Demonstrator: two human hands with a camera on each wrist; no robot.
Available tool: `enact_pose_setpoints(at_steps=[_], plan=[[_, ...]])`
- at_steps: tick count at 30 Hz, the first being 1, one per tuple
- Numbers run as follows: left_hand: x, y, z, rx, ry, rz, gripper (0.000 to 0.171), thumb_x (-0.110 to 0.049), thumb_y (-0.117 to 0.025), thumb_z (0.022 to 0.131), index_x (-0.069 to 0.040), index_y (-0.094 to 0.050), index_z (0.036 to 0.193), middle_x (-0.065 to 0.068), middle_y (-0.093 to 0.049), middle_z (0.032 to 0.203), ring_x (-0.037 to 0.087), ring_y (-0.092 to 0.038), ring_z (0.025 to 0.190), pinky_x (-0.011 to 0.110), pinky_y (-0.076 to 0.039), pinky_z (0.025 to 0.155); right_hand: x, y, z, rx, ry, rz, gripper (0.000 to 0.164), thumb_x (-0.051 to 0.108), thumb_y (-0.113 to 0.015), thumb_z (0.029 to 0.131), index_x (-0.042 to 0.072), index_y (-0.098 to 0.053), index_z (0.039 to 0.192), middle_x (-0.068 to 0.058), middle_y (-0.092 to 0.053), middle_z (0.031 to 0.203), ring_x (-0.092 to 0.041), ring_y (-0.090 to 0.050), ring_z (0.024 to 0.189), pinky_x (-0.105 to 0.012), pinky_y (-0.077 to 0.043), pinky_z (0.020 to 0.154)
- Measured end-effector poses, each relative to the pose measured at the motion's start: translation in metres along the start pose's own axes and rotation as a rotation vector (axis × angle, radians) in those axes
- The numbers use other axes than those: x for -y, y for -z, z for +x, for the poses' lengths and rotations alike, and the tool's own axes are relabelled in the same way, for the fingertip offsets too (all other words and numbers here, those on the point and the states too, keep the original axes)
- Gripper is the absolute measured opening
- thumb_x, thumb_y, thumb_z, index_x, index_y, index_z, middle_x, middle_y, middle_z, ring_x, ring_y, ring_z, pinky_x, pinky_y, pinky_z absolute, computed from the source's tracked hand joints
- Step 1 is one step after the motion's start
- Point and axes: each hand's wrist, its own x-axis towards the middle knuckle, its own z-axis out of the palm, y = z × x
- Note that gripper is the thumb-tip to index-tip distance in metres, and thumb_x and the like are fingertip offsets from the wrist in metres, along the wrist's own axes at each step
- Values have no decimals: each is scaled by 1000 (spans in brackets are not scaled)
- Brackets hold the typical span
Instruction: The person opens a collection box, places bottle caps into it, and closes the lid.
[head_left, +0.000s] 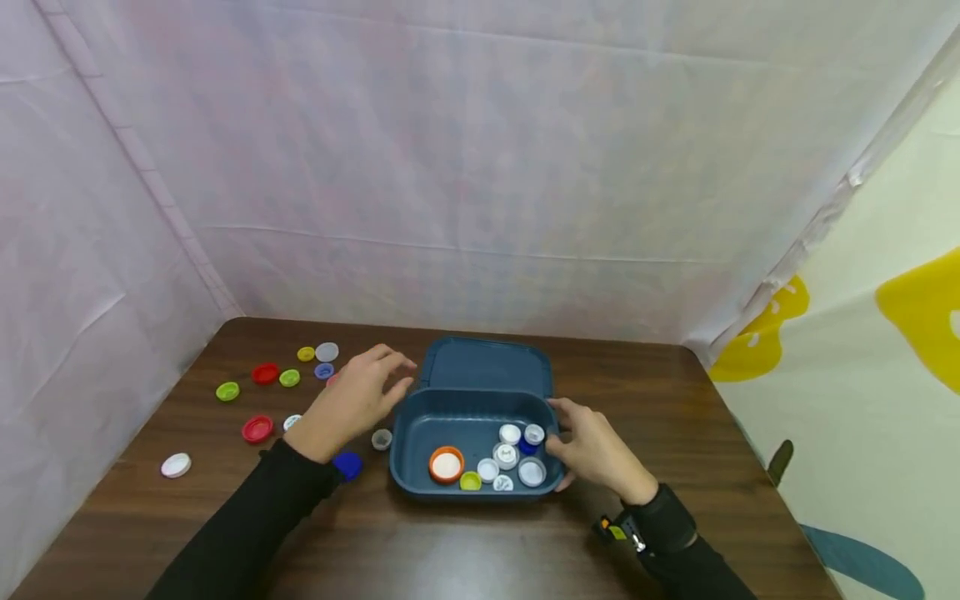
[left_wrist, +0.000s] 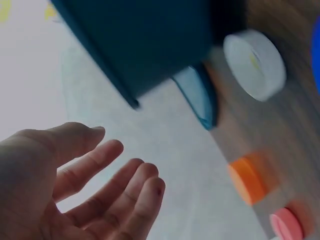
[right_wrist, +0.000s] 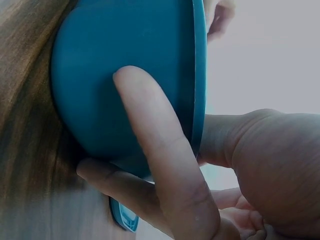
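A blue plastic box (head_left: pixel 416 425) stands on the table with bottle caps inside: an orange cap (head_left: pixel 446 465) with a white middle, a yellow-green cap (head_left: pixel 470 481) and several white caps (head_left: pixel 532 472), one over a blue cap. My right hand (head_left: pixel 596 446) grips the box's right end. In the right wrist view, fingers (right_wrist: pixel 160 130) lie along the outer wall and the thumb goes over the rim. Above the table by the box's back left corner, my left hand (head_left: pixel 360 400) is held with loosely spread fingers (left_wrist: pixel 135 200) and nothing in them.
Behind the box lies its blue lid (head_left: pixel 486 367). Several loose caps are scattered on the left, among them a red cap (head_left: pixel 258 429), a white cap (head_left: pixel 176 465), a green cap (head_left: pixel 227 391) and a blue cap (head_left: pixel 348 465). A white cloth wall (head_left: pixel 465 167) borders the table's back.
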Motion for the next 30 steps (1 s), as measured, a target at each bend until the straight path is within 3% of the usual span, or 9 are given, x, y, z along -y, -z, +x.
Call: enact_pose_setpoints(at_steps=[4, 7, 13, 16, 21, 26, 30], plan=[[20, -7, 12, 16, 50, 26, 31, -16, -82, 110, -3, -80, 138, 23, -76, 135, 32, -76, 104, 48, -70, 90, -2, -1, 0, 0, 13, 7, 68, -4, -71, 102, -3, -54, 168, -40, -73, 147, -21, -79, 58, -46, -68, 51], [34, -11, 22, 64, 108, 43, 38, -17, -80, 111, -2, -76, 146, 27, -72, 144, 40, -75, 119, 54, -69, 100, -2, -2, 0, 6, 23, 3, 68, -4, -71, 102, -4, -54, 168, -41, -73, 146, -21, -79, 58, -46, -68, 51], [54, -17, 37, 172, 195, 63, 49, -17, -78, 112, -1, -67, 157, 36, -59, 159, 60, -57, 148, 71, -57, 118, -2, -1, -1, 2, 19, 9, 68, -4, -71, 103, -4, -53, 168, -43, -71, 148, -22, -78, 55, -48, -68, 52], [63, -20, 40, 219, 196, 91, 52, -16, -79, 111, 1, -66, 159, 38, -58, 160, 61, -58, 146, 72, -56, 119, -2, -1, -2, 3, 17, 6, 68, -4, -71, 103, -4, -53, 169, -43, -70, 148, -22, -78, 55, -47, -68, 52], [74, -25, 41, 260, 179, 118, 48, -6, -81, 108, 2, -68, 153, 36, -67, 145, 51, -70, 127, 64, -63, 112, -1, -1, -2, 5, 13, 3, 68, -3, -72, 103, -3, -53, 169, -42, -71, 148, -22, -78, 55, -46, -68, 52], [76, -24, 41, 282, 188, 105, 40, -3, -82, 106, 0, -70, 144, 33, -69, 135, 44, -70, 115, 59, -65, 104, -1, -1, -3, 8, 17, 2, 69, -4, -72, 103, -4, -53, 169, -42, -72, 147, -22, -78, 56, -46, -68, 52], [76, -22, 41, 281, 165, 101, 38, -2, -83, 105, 1, -71, 142, 33, -70, 133, 44, -69, 116, 58, -65, 103, -2, 0, -2, 6, 28, 3, 69, -4, -71, 103, -5, -52, 169, -41, -71, 148, -21, -79, 57, -46, -68, 52]])
